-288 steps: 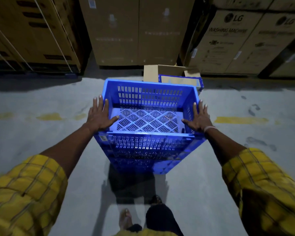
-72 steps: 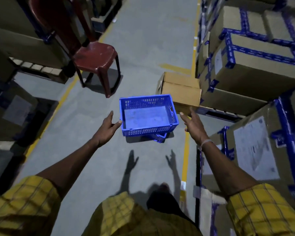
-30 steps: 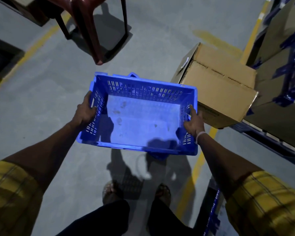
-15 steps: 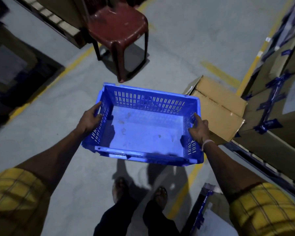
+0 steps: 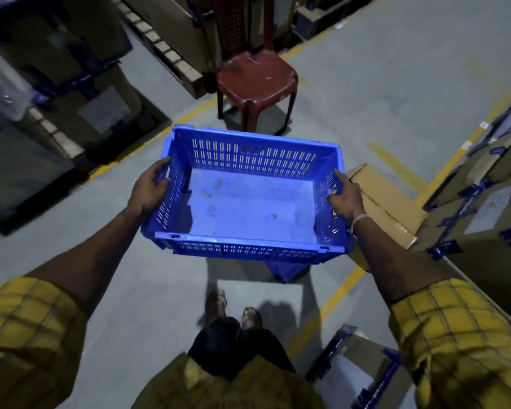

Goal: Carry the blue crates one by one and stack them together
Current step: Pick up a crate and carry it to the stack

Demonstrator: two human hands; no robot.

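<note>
An empty blue crate (image 5: 248,202) with slotted walls hangs in the air in front of me, above the floor. My left hand (image 5: 148,190) grips its left wall, fingers curled over the rim. On the opposite side my right hand (image 5: 344,196) grips the right wall the same way. Under the crate's near right corner a further blue piece (image 5: 286,270) shows on the floor, mostly hidden.
A dark red plastic chair (image 5: 254,75) stands just beyond the crate. A brown carton (image 5: 387,208) lies on the floor to the right, with taped cartons (image 5: 484,208) stacked behind it. Wrapped goods on pallets (image 5: 42,98) line the left. Yellow lines mark the grey floor.
The crate has come up off the floor in both hands since a second ago. My view has lifted, so more of the chair and aisle shows.
</note>
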